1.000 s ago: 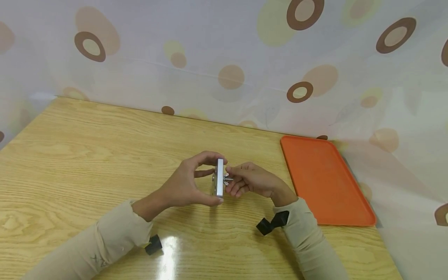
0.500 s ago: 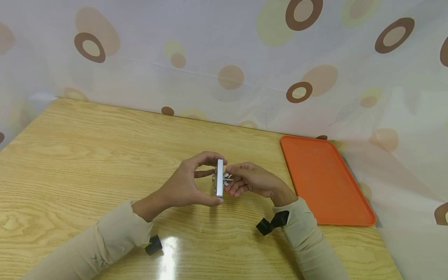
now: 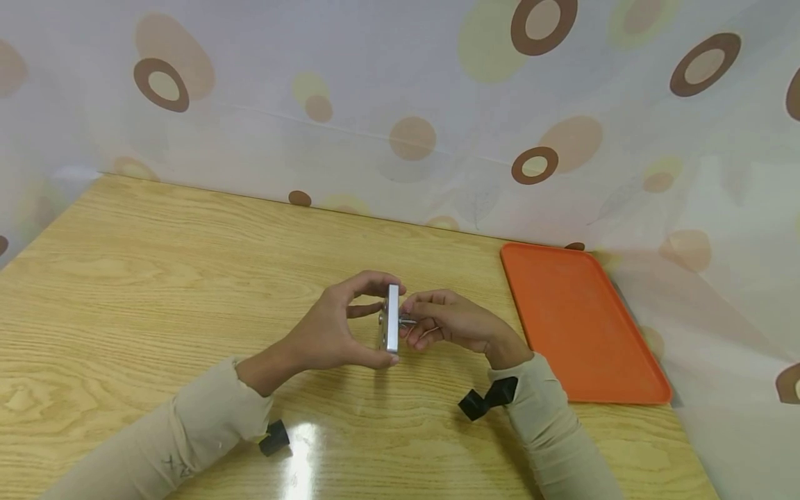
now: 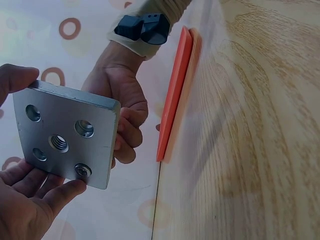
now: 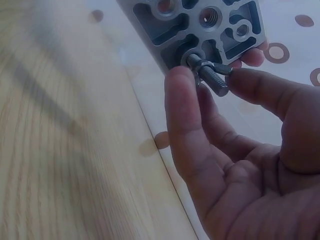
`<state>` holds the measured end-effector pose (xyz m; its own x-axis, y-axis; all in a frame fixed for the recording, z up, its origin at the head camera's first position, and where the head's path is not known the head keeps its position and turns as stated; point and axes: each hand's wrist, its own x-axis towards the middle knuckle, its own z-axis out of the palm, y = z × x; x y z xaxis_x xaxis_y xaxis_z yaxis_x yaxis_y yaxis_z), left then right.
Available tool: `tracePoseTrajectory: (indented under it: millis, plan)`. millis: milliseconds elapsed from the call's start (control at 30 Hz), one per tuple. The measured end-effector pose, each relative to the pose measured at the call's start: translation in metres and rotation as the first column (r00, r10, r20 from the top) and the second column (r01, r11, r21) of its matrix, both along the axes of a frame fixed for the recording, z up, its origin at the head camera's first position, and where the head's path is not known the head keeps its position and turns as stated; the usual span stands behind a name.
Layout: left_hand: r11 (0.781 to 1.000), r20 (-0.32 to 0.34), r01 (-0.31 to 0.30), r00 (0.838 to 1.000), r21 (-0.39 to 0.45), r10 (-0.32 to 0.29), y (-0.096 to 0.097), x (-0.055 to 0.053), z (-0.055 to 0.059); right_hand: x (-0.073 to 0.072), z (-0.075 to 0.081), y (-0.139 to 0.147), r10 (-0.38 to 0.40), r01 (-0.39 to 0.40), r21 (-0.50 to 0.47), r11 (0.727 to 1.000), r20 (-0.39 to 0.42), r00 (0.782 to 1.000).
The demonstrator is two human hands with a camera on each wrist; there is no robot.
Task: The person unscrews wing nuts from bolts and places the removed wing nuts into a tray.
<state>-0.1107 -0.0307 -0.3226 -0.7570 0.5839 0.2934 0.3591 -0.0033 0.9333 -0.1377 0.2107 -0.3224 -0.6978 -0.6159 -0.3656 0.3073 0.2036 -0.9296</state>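
Observation:
My left hand (image 3: 331, 326) grips a square metal plate (image 4: 65, 130) by opposite edges, holding it upright above the table. The plate's flat face has several holes, with a bolt head (image 4: 83, 170) seated in one corner hole. Its other face, in the right wrist view, is ribbed, and the threaded bolt (image 5: 216, 82) sticks out of it. A wing nut (image 5: 205, 66) sits on that bolt. My right hand (image 3: 453, 321) has thumb and fingertips at the wing nut's wings, the thumb against one wing and the index finger at the other side.
An orange tray (image 3: 581, 326) lies on the right side of the wooden table (image 3: 156, 278). Behind the table hangs a white sheet (image 3: 350, 83) with brown and yellow circles. Dark wrist devices (image 3: 487, 398) sit at both sleeves.
The right fingers have shifted around the wing nut, and its wings have turned, now mostly covered by the fingers in the head view. The left hand and plate stay in place.

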Motion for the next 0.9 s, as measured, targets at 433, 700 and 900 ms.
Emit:
tracePoseTrajectory:
  millis: [433,700,900]
  plan:
    - [1.000,0.012,-0.005,1.000,-0.002,0.005,0.0001,-0.0010,-0.0009,-0.0019,-0.0020,0.0046,0.064,-0.067,-0.038,0.997,-0.069,0.996]
    - [1.000,0.005,-0.005,1.000,-0.004,0.005,-0.0001,-0.0012,-0.0014,-0.0007,-0.0012,0.0039,0.061,-0.065,-0.069,0.996,-0.065,0.996]
    - [1.000,0.003,-0.004,1.000,0.001,0.004,0.0002,-0.0017,-0.0018,-0.0011,0.0010,0.0072,0.098,-0.096,0.028,0.995,-0.123,0.988]
